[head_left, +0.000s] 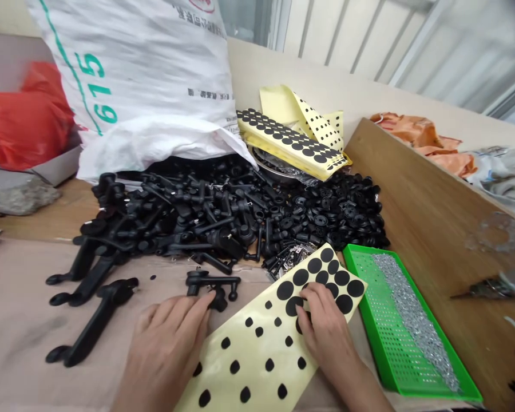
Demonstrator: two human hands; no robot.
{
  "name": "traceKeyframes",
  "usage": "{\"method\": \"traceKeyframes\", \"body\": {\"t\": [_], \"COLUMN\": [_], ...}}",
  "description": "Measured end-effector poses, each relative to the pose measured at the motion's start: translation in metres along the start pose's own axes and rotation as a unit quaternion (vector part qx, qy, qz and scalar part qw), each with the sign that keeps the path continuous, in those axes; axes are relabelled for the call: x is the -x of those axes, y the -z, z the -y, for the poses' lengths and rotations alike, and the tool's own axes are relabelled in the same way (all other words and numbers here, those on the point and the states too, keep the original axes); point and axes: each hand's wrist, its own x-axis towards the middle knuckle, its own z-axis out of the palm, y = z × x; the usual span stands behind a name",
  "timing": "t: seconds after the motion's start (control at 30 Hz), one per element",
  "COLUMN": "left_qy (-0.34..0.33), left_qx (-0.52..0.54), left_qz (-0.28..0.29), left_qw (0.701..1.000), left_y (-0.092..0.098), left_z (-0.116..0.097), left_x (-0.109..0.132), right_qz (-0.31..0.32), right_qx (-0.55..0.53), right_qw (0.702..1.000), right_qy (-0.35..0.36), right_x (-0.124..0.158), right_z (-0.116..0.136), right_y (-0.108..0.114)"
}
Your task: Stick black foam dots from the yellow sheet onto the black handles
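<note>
A yellow backing sheet [261, 349] with black round adhesive pads lies at the near edge of the table. My right hand [324, 326] rests on it with bent fingertips pinching at one black pad [292, 307] near the sheet's middle. My left hand [167, 343] lies palm down with fingers together, its fingertips touching a small black plastic bracket [212, 283] just left of the sheet.
A large heap of black plastic parts [223, 214] fills the table's middle, with long black arms [90, 320] at the left. A green perforated tray [407, 326] of small silver screws sits at the right. More pad sheets [289, 140], a white sack [141, 86] and a wooden board [438, 229] lie behind.
</note>
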Motion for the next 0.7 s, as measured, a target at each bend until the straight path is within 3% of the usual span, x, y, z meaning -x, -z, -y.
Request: {"method": "traceKeyframes", "body": {"t": [0.1,0.17,0.23,0.33,0.4,0.5,0.7], "left_qy": [-0.012,-0.004,-0.004,-0.085,-0.144,-0.178,-0.198], "left_qx": [0.106,0.149,0.171,0.193,0.183,0.141,0.090], "left_qz": [-0.011,0.012,0.040,0.090,0.149,0.237,0.252], "left_qw": [0.994,0.989,0.984,0.973,0.961,0.945,0.943], "left_y": [0.009,0.008,0.001,-0.015,-0.024,-0.030,-0.039], "left_z": [-0.013,-0.025,-0.038,-0.059,-0.070,-0.081,-0.085], "left_x": [-0.010,-0.016,-0.020,-0.022,-0.024,-0.030,-0.033], "right_qz": [0.002,-0.005,-0.007,0.002,0.018,0.039,0.075], "right_qx": [0.000,0.000,-0.003,-0.023,-0.043,-0.068,-0.112], "right_qw": [1.000,1.000,1.000,1.000,0.999,0.997,0.990], "right_qy": [-0.011,-0.011,-0.008,-0.006,-0.011,-0.024,-0.034], "right_x": [-0.003,-0.005,-0.005,-0.005,-0.005,-0.006,-0.006], "right_z": [0.000,0.000,0.000,-0.001,-0.003,-0.006,-0.003], "right_y": [-0.001,-0.001,-0.002,0.000,0.002,0.005,0.011]}}
